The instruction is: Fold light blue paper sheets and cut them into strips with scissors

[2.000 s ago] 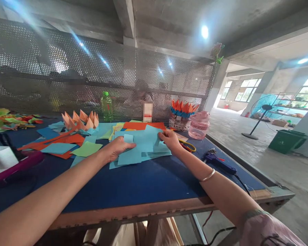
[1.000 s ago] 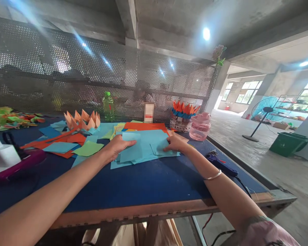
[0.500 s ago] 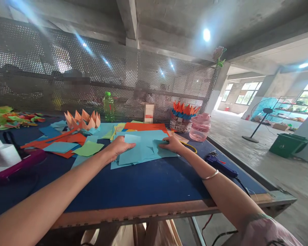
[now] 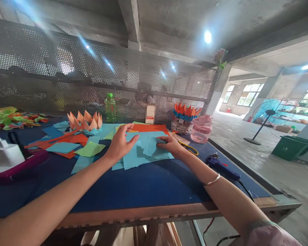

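Observation:
Light blue paper sheets (image 4: 133, 159) lie overlapped on the dark blue tabletop, in the middle of the head view. Over their left part my left hand (image 4: 121, 143) is raised with thumb and fingers apart, holding nothing. My right hand (image 4: 170, 146) pinches a small light blue paper piece (image 4: 151, 146) at its right side, above the other sheets. Beneath and behind the blue paper lies an orange sheet (image 4: 151, 128). Yellow-handled scissors (image 4: 191, 148) rest just right of my right hand, partly hidden by it.
Left stand a peach folded-paper ring (image 4: 84, 121), loose green paper (image 4: 90, 149) and a white charger (image 4: 6, 157). A green bottle (image 4: 110, 107) is behind. To the right are a paper-crowned pot (image 4: 181, 124), a pink jug (image 4: 201, 130) and a blue glue gun (image 4: 223, 168).
My left hand has let go of the light blue paper and lifted, its fingers spreading. The right hand keeps its pinch, and its paper piece has shifted left.

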Motion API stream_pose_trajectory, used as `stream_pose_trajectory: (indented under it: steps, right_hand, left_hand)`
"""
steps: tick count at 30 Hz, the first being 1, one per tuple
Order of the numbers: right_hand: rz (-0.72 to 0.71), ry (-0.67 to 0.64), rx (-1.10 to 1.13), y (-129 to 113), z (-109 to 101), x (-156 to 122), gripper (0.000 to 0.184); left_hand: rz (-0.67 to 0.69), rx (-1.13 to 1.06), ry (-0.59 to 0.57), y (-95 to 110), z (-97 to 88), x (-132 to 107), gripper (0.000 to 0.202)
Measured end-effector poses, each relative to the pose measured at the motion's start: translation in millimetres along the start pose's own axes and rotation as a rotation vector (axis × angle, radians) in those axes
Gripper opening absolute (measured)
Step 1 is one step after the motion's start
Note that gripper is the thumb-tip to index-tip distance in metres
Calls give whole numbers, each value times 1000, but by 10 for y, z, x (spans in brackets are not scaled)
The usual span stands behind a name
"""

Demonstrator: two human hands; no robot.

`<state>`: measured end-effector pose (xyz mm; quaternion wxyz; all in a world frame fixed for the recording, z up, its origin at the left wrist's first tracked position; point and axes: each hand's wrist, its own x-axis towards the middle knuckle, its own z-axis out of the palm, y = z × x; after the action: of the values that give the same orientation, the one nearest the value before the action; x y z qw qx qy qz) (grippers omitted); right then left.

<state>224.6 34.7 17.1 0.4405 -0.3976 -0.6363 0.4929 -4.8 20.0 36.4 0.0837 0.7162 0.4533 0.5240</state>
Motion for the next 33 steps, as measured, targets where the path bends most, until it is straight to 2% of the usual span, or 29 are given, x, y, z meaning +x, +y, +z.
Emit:
stream_pose_trajectory:
  steps: [2, 3, 6, 7, 9, 15, 20, 27, 30, 33]
  right_hand:
    - [-11, -6, 9, -10, 38, -8, 39]
    - [-16, -7, 11, -15, 55, -12, 38]
    - [-22, -15, 13, -27, 93, -22, 37]
    - [-22, -18, 12, -29, 100, -25, 37]
    - [-24, -13, 8, -32, 106, -28, 37]
    - [-37, 15, -15, -41, 114, -30, 34]
    - [-44, 1, -65, -52, 126, -50, 35]
    - [-71, 54, -149, -22, 106, -23, 34]
    - [-91, 123, -179, -4, 77, -7, 33]
    - [-111, 182, -201, 5, 40, 5, 33]
  left_hand:
    - [71, -20, -27, 54, -9, -14, 34]
    - [50, -46, -96, 74, -10, -22, 30]
    - [-118, -132, -380, 110, 4, -44, 26]
    - [-169, -149, -438, 118, 10, -49, 25]
    - [-233, -167, -476, 133, 18, -53, 27]
    - [-295, -208, -392, 169, 5, -46, 31]
    - [-288, -177, -346, 173, 4, -48, 29]
    - [-160, -101, -254, 179, -1, -46, 28]
    - [-57, -26, -138, 116, -4, -35, 21]
    - [-28, 26, -34, 33, -19, -20, 13]
